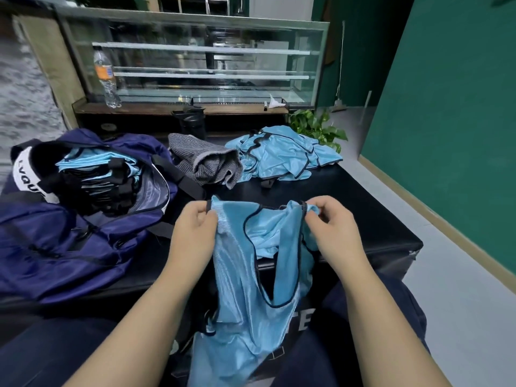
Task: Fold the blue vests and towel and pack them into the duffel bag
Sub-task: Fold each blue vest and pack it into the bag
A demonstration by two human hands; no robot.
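Over the black table's [349,219] near edge, L hand [195,219] & R hand [329,219] each pinch a shoulder strap of the blue vest [237,275]; long axis runs toward the lap, hem probably lowest. Folded vests [95,169] sit in the open duffel bag [69,233].

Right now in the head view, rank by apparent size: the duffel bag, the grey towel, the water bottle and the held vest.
1. duffel bag
2. held vest, though nearness to the camera inflates it
3. grey towel
4. water bottle
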